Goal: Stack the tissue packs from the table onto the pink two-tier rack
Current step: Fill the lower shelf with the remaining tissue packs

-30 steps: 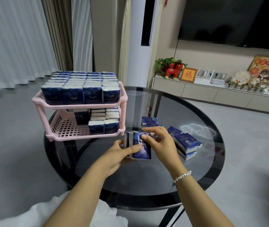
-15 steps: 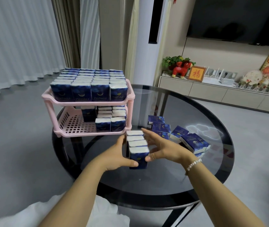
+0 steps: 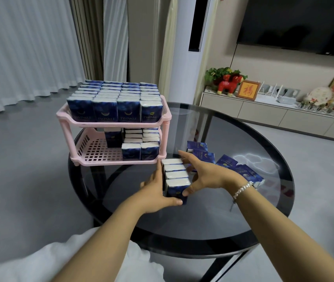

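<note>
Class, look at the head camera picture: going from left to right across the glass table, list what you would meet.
pink rack → left hand → row of four upright tissue packs pressed between both hands → right hand → loose tissue packs lying on the glass table

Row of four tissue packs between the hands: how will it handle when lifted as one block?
The row of four tissue packs is probably light and squashy. The left hand and right hand only press its sides, so the middle packs could slip out. The glossy wrap looks slippery. Standing on end, loose packs may tip on the glass table.
</note>
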Demonstrator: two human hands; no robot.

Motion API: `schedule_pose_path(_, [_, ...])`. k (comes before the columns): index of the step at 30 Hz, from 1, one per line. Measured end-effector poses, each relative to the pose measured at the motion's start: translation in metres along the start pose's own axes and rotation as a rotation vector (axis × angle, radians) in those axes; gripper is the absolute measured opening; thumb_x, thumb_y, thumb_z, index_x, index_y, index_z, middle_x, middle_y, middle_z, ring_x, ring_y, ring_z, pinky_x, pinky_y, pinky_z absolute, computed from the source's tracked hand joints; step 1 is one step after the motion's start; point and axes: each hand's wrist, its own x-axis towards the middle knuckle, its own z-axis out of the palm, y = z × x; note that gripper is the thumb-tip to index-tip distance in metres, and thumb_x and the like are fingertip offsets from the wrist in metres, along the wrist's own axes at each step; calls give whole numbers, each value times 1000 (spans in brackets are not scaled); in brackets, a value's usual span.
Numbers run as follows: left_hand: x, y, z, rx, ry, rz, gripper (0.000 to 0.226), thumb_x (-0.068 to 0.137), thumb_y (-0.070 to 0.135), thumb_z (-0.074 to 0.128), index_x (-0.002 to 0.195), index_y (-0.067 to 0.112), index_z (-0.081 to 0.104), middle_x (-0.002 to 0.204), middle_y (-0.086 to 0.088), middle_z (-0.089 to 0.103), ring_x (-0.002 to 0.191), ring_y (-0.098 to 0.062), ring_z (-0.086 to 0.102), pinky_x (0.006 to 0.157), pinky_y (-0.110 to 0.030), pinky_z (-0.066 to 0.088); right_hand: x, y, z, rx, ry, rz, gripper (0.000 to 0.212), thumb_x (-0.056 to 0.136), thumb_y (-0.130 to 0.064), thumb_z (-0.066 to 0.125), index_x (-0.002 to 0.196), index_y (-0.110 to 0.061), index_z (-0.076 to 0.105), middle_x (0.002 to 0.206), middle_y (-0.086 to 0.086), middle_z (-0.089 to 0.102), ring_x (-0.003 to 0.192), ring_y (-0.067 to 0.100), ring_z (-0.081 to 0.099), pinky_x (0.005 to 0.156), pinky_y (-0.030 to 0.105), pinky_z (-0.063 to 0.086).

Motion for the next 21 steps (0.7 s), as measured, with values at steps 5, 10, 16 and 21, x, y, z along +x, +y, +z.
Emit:
schedule_pose_path(5, [10,-5,-1,-189,69,16,131,64,35,85,150,32,-14,155,7,21,140,-18,27,111,-32,31,6,-12,-6,-78,-34,17,87,72,-17,79,141,-26,26,122,-9,38,116,12,40,93,24,38])
schedule_pose_path(10, [2,-13,-23,-257,121,45,122,57,32,87,149,37,7,146,12,35,129,-10,41,104,-29,41,17,-35,-11,-87,-105,13,88,70,-18,80,139,-26,25,119,-11,43,114,12,45,94,25,42])
schedule_pose_path(16, [-21,-39,-62,-258,140,6,115,46,42,86,142,39,22,132,15,51,118,-7,52,103,-32,44,42,-85,1,-275,-163,-117,114,64,-31,85,148,-29,9,145,-8,28,130,13,33,109,27,31])
schedule_pose_path(21, [-38,-63,-96,-236,181,-11,105,49,32,88,137,33,30,125,13,55,113,-7,54,101,-30,45,75,-118,20,-322,-139,-227,105,61,-34,86,144,-25,24,136,-9,38,125,11,38,109,29,33])
